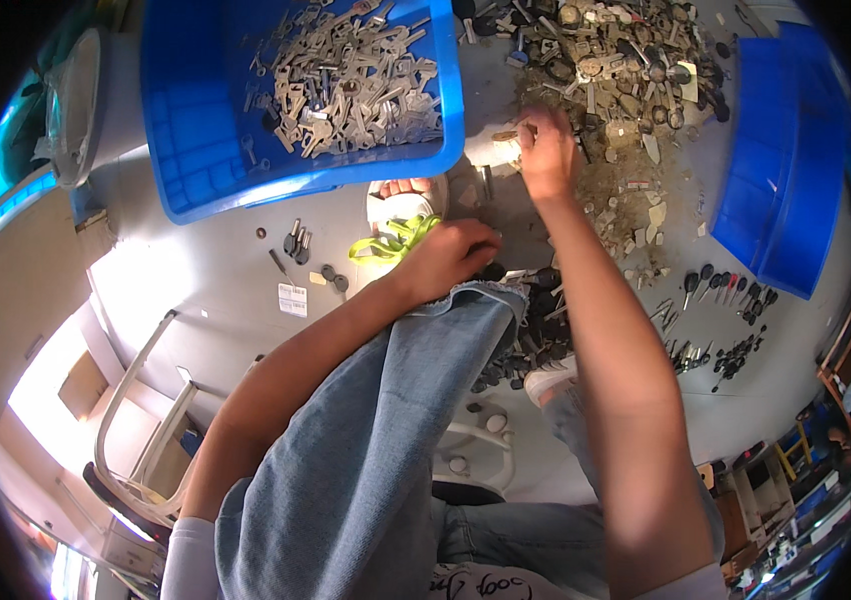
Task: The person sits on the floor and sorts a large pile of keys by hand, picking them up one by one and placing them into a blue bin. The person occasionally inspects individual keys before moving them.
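My right hand point(549, 154) reaches over the floor beside a heap of mixed keys and debris point(613, 67). Its thumb and fingers are drawn together next to a small brownish flat piece point(504, 136); whether they pinch anything is unclear. My left hand point(455, 255) rests by my denim-covered knee point(463, 315), fingers curled and palm hidden. Metal keys point(350, 82) lie loose inside a blue plastic bin point(245, 196) ahead of me on the left. Black-headed keys point(545, 330) are piled between my legs, partly covered by my knee and right forearm.
Blue plastic bins point(778, 165) stand at the far right. Sorted groups of black-headed keys point(740, 352) lie on the floor point(733, 420) nearby. My foot point(407, 202) with lime-green laces point(392, 244) sits beside the key bin. A tubular metal frame point(125, 405) is at lower left.
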A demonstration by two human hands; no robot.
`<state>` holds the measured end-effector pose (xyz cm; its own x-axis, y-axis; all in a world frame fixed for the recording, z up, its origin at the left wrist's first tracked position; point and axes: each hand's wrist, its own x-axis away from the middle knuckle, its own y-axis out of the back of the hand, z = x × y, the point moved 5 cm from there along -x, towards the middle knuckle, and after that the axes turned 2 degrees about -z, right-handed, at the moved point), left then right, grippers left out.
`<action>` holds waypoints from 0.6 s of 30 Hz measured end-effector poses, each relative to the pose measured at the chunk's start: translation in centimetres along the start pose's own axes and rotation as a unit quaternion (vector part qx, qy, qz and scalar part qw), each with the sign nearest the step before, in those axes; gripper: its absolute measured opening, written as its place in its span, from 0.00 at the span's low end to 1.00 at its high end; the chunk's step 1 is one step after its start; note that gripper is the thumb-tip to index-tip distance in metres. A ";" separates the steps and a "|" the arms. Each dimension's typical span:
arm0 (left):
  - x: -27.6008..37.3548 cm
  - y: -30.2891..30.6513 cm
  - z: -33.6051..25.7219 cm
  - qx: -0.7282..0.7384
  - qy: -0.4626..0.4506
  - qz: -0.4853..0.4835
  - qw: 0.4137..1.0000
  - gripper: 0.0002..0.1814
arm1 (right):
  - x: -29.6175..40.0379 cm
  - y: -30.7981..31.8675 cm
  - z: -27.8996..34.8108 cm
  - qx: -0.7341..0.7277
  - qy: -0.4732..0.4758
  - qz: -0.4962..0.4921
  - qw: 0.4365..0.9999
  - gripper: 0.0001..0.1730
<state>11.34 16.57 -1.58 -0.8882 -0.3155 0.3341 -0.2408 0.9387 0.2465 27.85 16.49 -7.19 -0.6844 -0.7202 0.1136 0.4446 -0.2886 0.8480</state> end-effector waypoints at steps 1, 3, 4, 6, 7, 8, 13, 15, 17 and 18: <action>0.0 0.0 0.1 0.001 0.002 -0.002 1.000 0.08 | -0.2 0.3 0.1 0.013 0.062 -0.028 0.998 0.08; 0.0 0.0 0.3 0.002 0.003 -0.004 1.000 0.08 | -1.0 -0.1 0.3 0.056 0.121 0.016 0.991 0.09; 0.0 0.1 0.1 -0.001 -0.009 -0.007 1.000 0.08 | -1.3 -0.2 0.7 0.076 0.150 0.037 0.985 0.09; -0.1 0.0 0.1 0.003 -0.006 -0.003 1.000 0.08 | -2.0 -0.3 1.1 0.130 0.171 0.077 0.974 0.10; -0.2 -0.1 0.0 0.005 -0.007 -0.001 1.000 0.08 | -2.2 -0.3 1.2 0.158 0.181 0.096 0.966 0.10; -0.1 0.0 -0.1 0.009 -0.005 0.001 1.000 0.08 | -2.0 -0.1 1.3 0.151 0.186 0.083 0.967 0.10; 0.2 -0.3 0.5 0.033 0.014 0.005 0.999 0.08 | 1.9 2.9 1.2 0.044 0.110 0.012 0.993 0.08; -0.3 -0.6 0.2 0.031 0.025 0.013 0.999 0.08 | 4.5 2.7 -1.9 0.055 0.114 -0.011 0.992 0.06; -0.4 -0.8 0.5 0.033 0.034 0.002 0.999 0.08 | 6.7 3.9 -2.6 0.000 0.063 -0.001 0.998 0.07; -0.4 -0.9 0.5 0.029 0.020 -0.006 0.999 0.08 | 7.8 4.6 -3.9 -0.070 -0.039 -0.001 0.997 0.08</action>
<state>11.69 15.91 -2.44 -0.8691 -0.3317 0.3669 -0.2757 0.9408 0.1974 26.79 7.07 -4.37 -0.7261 -0.6698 0.1557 0.5153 -0.3801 0.7681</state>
